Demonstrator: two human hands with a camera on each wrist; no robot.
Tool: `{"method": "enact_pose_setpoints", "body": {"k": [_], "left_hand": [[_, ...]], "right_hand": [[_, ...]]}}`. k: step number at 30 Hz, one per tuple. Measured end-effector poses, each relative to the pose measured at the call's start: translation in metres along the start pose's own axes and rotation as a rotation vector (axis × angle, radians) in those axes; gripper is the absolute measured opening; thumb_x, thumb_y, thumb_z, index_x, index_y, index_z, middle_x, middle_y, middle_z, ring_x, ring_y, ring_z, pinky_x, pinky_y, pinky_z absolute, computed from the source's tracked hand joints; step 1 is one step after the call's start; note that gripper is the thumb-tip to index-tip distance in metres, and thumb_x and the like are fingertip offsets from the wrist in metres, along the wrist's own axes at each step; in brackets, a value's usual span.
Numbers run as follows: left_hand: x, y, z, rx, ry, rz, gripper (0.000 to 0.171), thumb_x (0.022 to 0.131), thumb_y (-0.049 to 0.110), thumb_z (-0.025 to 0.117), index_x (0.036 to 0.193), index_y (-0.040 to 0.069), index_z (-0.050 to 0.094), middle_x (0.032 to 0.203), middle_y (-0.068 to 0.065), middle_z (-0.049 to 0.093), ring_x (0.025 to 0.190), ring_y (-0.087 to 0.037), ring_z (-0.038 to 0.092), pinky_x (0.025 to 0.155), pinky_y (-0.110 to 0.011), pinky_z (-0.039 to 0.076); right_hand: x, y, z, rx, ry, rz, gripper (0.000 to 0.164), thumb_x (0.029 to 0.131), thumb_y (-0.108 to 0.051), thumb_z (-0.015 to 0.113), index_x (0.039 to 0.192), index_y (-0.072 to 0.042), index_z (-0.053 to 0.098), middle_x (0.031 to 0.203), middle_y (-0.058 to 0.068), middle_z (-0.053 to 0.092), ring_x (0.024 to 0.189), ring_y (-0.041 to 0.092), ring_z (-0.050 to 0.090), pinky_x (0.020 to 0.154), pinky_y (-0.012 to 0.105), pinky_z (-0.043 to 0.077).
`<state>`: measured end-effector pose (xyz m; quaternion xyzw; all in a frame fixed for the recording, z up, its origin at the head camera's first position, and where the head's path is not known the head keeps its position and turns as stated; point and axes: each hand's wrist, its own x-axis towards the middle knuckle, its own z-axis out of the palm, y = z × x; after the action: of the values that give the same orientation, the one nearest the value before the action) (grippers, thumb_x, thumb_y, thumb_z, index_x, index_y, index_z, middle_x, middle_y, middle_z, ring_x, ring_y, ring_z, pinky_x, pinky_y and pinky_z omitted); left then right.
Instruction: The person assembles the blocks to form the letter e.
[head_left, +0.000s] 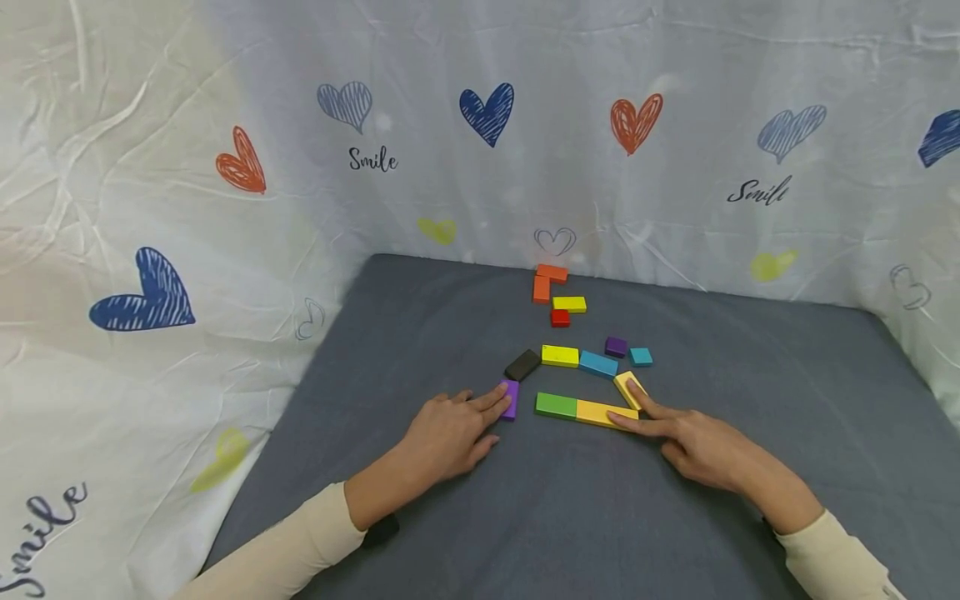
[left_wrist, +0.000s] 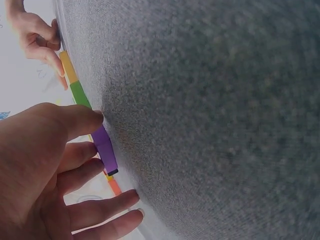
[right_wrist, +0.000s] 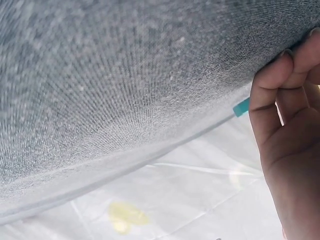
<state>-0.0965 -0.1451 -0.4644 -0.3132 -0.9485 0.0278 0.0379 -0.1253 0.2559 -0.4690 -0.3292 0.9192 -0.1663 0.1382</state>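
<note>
My left hand [head_left: 448,433] touches a purple block [head_left: 511,401] with extended fingertips; its thumb lies apart on the cloth in the head view. In the left wrist view the purple block [left_wrist: 104,150] shows beyond the thumb and fingers. Two fingers of my right hand [head_left: 701,446] are stretched out: one rests on a light yellow block [head_left: 626,387], the other on an orange-yellow block [head_left: 592,412]. A green block [head_left: 556,405] meets the orange-yellow one end to end. Behind them a black block [head_left: 522,365], a yellow block [head_left: 559,356] and a blue block [head_left: 598,363] form an arch.
Farther back lie a dark purple block [head_left: 616,346], a teal block [head_left: 641,357], a red block [head_left: 560,318], another yellow block [head_left: 569,305] and two orange blocks [head_left: 542,289]. The grey cloth [head_left: 420,333] ends at a white patterned curtain [head_left: 555,192].
</note>
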Motion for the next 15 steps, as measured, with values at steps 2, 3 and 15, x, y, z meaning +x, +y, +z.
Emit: {"method": "enact_pose_setpoints", "body": {"k": [2,3,15], "left_hand": [[-0.0001,-0.0005,0.0004,-0.006,0.001,0.002,0.062,0.103,0.045,0.068,0.158,0.023,0.053,0.163,0.005,0.048,0.123,-0.028,0.069,0.095,-0.048,0.058],[-0.0003,-0.0006,0.0003,-0.010,0.000,0.003,0.062,0.103,0.045,0.068,0.158,0.024,0.052,0.163,0.005,0.047,0.123,-0.029,0.069,0.095,-0.048,0.058],[0.0001,-0.0023,-0.0060,-0.005,0.003,-0.018,0.068,0.105,0.051,0.062,0.164,0.023,0.042,0.170,0.005,0.037,0.125,-0.021,0.069,0.089,-0.046,0.060]], "right_hand": [[-0.0002,0.0001,0.0001,-0.001,0.002,-0.001,0.086,0.093,0.010,0.061,0.159,-0.045,0.047,0.174,0.008,0.026,0.058,0.002,0.030,0.050,0.020,0.030],[-0.0002,0.0002,0.0002,-0.001,0.004,-0.002,0.086,0.093,0.010,0.061,0.159,-0.045,0.047,0.174,0.008,0.026,0.058,0.002,0.030,0.050,0.020,0.030],[-0.0002,0.0014,0.0022,-0.001,0.014,-0.010,0.087,0.093,0.010,0.061,0.158,-0.045,0.047,0.174,0.007,0.026,0.062,0.003,0.035,0.051,0.020,0.029]]}}
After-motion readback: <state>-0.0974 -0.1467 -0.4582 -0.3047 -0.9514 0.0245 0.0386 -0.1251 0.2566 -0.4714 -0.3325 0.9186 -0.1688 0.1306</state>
